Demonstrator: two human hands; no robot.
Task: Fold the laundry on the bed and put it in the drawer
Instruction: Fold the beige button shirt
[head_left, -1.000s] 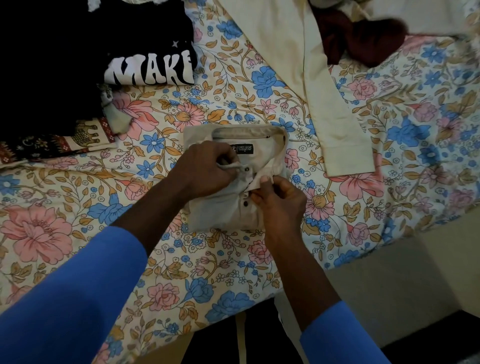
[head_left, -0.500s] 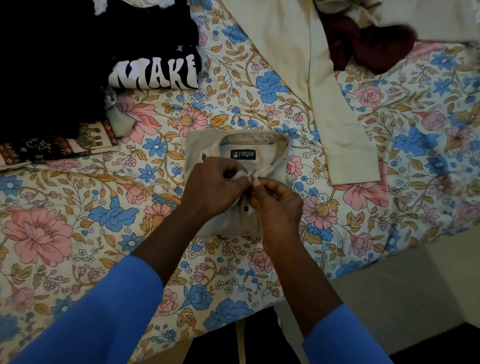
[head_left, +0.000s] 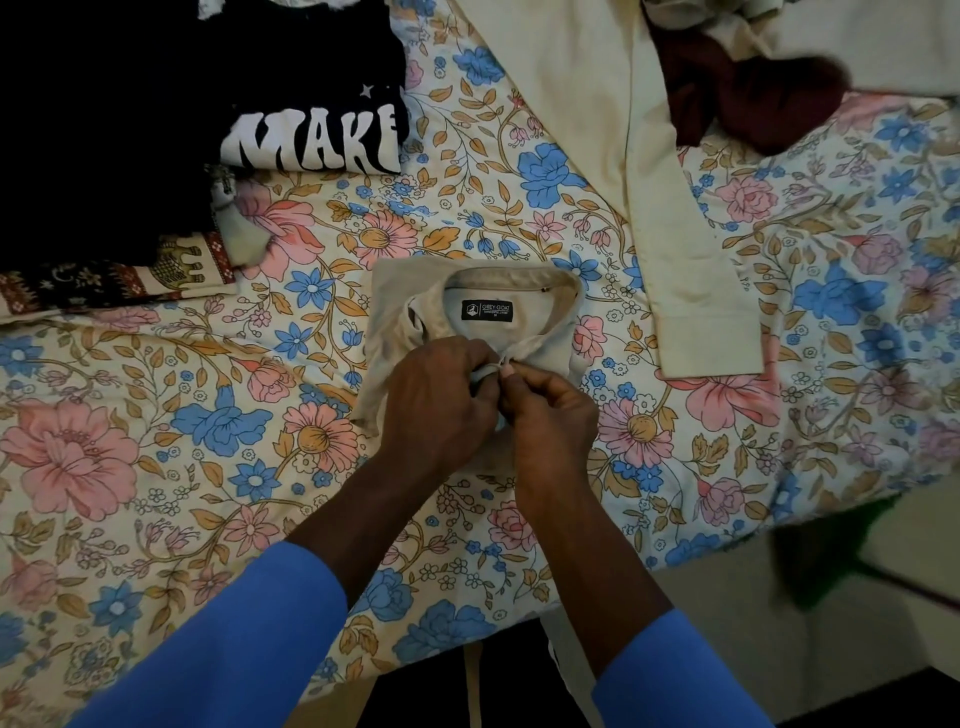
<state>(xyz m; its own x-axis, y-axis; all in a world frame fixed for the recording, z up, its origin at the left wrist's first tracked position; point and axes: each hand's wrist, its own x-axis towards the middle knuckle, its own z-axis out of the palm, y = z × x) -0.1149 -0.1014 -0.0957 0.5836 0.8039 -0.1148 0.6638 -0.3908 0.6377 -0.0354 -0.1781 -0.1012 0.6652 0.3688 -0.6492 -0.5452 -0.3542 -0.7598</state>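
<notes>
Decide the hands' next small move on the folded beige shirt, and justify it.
Probably finish fastening the collar front, then let go: the left hand and right hand both pinch it at one spot, and the beige shirt otherwise lies folded square.

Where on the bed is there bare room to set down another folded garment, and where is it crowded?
Bare flowered bedspread lies left of the folded beige collared shirt, below the elephant-patterned cloth, and right of the cuffed cream long sleeve. Crowded: the black lettered T-shirt pile at top left, the maroon garment at top right.
</notes>
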